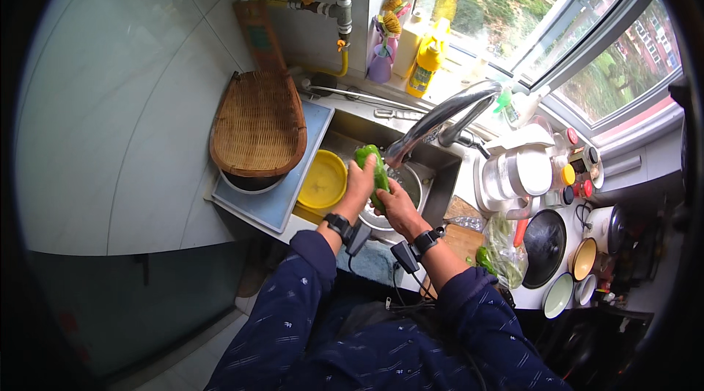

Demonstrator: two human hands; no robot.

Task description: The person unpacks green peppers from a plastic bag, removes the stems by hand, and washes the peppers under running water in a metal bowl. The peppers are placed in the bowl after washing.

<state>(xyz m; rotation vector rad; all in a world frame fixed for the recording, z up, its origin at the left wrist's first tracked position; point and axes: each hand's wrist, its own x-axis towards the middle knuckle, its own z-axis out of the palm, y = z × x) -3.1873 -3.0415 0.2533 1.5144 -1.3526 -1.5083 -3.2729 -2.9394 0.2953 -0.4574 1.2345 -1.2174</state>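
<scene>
Both of my hands grip one long green pepper point(379, 174) over the sink. My left hand point(360, 182) wraps its upper part, and my right hand point(400, 207) holds the lower end. Below them a round metal bowl point(413, 185) sits in the stainless steel sink point(444, 185), partly hidden by my hands. The curved chrome faucet point(426, 124) reaches over the bowl, its mouth just right of the pepper. A yellow plastic basin point(323, 179) stands in the left part of the sink.
On a blue board point(242, 205) at left, a woven bamboo scoop point(258, 121) covers a dark bowl. To the right are a wooden cutting board point(462, 240) with a knife point(466, 221), a plastic bag of vegetables point(505, 253) and a black lid point(544, 248). Bottles, including a yellow one point(426, 64), line the windowsill.
</scene>
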